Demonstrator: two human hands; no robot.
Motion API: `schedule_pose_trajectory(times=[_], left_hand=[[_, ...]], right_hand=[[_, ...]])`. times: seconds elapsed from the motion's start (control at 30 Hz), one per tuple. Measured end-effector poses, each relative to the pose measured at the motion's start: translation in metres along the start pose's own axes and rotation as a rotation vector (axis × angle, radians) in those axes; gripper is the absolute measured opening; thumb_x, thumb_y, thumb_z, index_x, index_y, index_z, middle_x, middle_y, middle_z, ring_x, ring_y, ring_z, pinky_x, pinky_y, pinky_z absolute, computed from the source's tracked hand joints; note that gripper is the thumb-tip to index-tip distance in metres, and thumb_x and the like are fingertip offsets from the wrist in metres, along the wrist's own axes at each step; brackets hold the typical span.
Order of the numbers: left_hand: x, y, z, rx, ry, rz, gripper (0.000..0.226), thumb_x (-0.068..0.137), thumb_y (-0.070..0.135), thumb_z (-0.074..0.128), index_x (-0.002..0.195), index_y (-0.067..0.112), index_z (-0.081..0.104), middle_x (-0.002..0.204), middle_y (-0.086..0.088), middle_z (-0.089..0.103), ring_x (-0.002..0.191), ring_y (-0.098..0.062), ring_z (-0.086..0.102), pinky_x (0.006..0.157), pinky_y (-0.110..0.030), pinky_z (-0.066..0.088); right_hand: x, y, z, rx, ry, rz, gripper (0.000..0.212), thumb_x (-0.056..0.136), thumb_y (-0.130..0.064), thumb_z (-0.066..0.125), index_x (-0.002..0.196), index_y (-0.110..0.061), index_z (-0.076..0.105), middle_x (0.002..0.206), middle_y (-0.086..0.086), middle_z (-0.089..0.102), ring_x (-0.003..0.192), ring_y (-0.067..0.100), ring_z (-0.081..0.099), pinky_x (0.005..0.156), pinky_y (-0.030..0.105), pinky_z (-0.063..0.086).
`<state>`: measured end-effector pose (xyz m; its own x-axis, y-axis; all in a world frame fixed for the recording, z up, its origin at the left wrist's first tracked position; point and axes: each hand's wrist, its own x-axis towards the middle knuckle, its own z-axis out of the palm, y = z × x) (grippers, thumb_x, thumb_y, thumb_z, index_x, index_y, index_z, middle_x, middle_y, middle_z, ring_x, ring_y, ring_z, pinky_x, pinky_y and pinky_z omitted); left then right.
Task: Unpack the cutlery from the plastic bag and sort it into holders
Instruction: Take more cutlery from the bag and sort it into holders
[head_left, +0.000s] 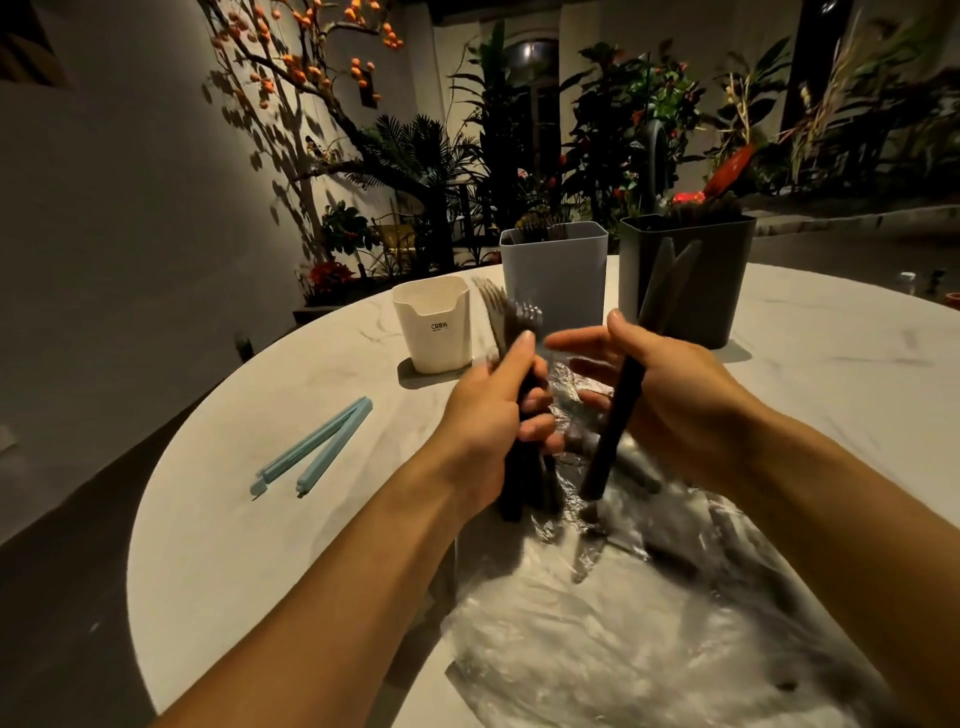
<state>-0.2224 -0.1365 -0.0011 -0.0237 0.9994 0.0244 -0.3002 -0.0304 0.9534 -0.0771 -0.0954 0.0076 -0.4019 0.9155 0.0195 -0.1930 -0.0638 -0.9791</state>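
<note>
Dim indoor garden lounge or café corner, round marble tabletop (270, 499), dense tropical potted plants (639, 130) behind, decorative tree with orange fruits (306, 57) against plain wall, warm low lighting

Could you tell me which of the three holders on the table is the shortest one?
The cream holder at the left, printed with dark lettering, is shortest; the light grey holder in the middle and the dark grey holder at the right stand taller.

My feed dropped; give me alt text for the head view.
Left hand grips a bundle of forks; right hand holds dark-handled knives above the plastic bag. Behind stand cream, blue-grey and dark grey holders.
</note>
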Motion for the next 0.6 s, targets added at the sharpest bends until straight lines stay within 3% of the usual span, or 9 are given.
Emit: schedule_pose_trajectory(times=[0.07,0.2,0.43,0.53,0.6], left_hand=[[-0.005,-0.002,0.007,0.153,-0.057,0.001,0.030,0.101,0.038,0.053,0.084,0.014,0.057,0.051,0.006,0.038,0.042,-0.007,0.035,0.041,-0.019,0.033],[-0.007,-0.006,0.015,0.427,-0.106,0.020,0.022,0.096,0.031,0.065,0.080,0.017,0.061,0.046,0.013,0.044,0.039,-0.004,0.042,0.042,-0.016,0.036],[-0.006,-0.005,0.017,0.418,-0.092,-0.001,0.008,0.096,0.020,0.064,0.090,0.015,0.064,0.047,0.015,0.054,0.040,-0.001,0.051,0.045,-0.016,0.039],[0.001,-0.005,0.015,0.372,0.010,0.021,0.011,0.094,0.015,0.068,0.083,0.014,0.065,0.047,0.008,0.046,0.039,-0.004,0.042,0.042,-0.017,0.036],[0.004,-0.003,0.013,0.387,0.051,0.033,0.009,0.090,0.015,0.072,0.083,0.013,0.067,0.050,0.006,0.046,0.042,-0.007,0.041,0.044,-0.021,0.036]], right_hand=[[-0.002,0.000,-0.001,0.044,-0.054,0.040,0.050,0.105,-0.045,0.030,0.118,-0.016,0.069,0.117,0.005,0.072,0.115,0.019,0.065,0.095,0.039,0.049],[0.002,0.002,-0.005,0.051,-0.064,0.094,0.055,0.104,-0.049,0.029,0.124,-0.013,0.065,0.113,0.008,0.073,0.111,0.021,0.067,0.102,0.042,0.046],[0.002,0.002,-0.007,-0.139,-0.055,0.069,0.053,0.096,-0.055,0.043,0.115,-0.013,0.070,0.101,0.011,0.075,0.101,0.022,0.071,0.091,0.034,0.053],[-0.003,-0.005,-0.015,-0.198,-0.044,-0.033,0.035,0.092,-0.037,0.059,0.110,-0.009,0.070,0.094,0.007,0.075,0.093,0.019,0.072,0.080,0.030,0.057],[-0.005,-0.011,-0.019,-0.261,0.013,-0.102,0.025,0.093,-0.024,0.061,0.107,-0.006,0.070,0.096,0.009,0.075,0.085,0.010,0.071,0.071,0.020,0.054]])
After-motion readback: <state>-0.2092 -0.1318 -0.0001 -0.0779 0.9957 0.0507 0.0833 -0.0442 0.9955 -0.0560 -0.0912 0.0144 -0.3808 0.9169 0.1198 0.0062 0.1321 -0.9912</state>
